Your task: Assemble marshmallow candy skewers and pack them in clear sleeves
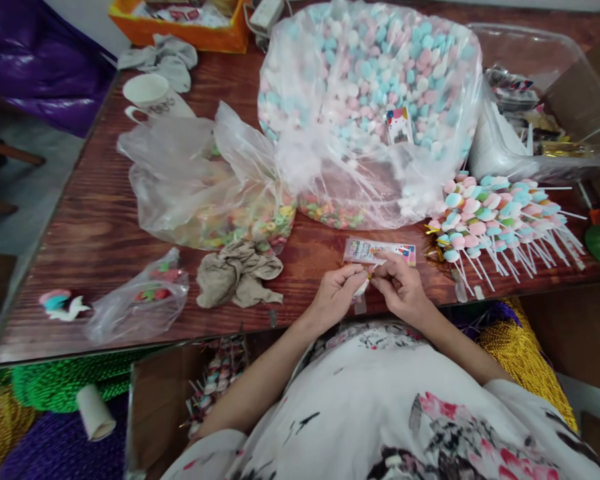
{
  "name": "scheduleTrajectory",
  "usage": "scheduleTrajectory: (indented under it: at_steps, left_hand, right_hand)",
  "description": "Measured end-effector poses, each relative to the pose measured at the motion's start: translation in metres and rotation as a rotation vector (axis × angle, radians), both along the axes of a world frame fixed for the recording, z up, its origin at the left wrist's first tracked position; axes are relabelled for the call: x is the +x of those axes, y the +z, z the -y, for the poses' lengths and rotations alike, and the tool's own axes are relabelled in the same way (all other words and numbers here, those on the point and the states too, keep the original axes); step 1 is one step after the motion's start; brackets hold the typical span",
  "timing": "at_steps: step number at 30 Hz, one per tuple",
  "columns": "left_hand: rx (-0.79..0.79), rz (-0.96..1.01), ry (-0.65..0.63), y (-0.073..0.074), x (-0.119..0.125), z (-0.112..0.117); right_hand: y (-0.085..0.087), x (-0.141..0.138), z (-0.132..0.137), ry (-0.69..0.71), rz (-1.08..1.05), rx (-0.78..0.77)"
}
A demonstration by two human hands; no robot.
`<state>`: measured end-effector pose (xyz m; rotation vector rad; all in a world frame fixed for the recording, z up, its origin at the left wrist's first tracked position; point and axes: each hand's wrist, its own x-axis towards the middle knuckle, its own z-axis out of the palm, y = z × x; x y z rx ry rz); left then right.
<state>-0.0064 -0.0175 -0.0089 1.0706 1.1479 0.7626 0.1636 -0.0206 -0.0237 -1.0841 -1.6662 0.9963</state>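
Observation:
My left hand (341,291) and my right hand (401,288) meet just above the table's front edge, fingers pinched together. Between them is something small and whitish, with a hint of gold; the fingers hide most of it, so its kind is unclear. Just behind my fingertips lies a printed clear packet (360,250). To the right, a heap of pastel candy skewers (495,217) on white sticks, several with gold ties, rests on the table. A crumpled brown-grey cloth (237,273) is left of my left hand.
A big bag of pastel candies (370,73) stands behind my hands, with a bag of candy rings (220,213) to its left. Around them are a clear bin (580,60), a white mug (147,93), an orange box (180,33) and a small plastic bag (135,307).

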Motion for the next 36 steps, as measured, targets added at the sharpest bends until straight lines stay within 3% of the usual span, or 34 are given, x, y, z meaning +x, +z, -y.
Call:
scheduleTrajectory:
  at_steps: [6, 14, 21, 26, 30, 36]
  left_hand:
    - [-0.252, 0.181, 0.072, -0.001, 0.005, -0.012]
    - [-0.273, 0.298, -0.005, 0.008, 0.023, -0.016]
    - [-0.395, 0.456, 0.09, 0.002, 0.034, 0.002]
    - [-0.486, 0.429, 0.105, -0.005, 0.033, 0.026]
    - [-0.475, 0.345, 0.087, -0.01, 0.021, 0.052]
    - [-0.307, 0.233, 0.024, -0.012, 0.001, 0.076]
  right_hand:
    - [0.005, 0.003, -0.012, -0.155, -0.266, -0.145]
    - [0.008, -0.016, -0.036, -0.161, -0.378, -0.481]
    - [0.01, -0.021, -0.025, -0.203, -0.473, -0.635]
    - [0.0, -0.015, -0.01, -0.099, -0.424, -0.72]
    - [-0.002, -0.01, 0.001, 0.083, -0.317, -0.689]
    - [0.013, -0.007, 0.007, 0.236, -0.217, -0.419]
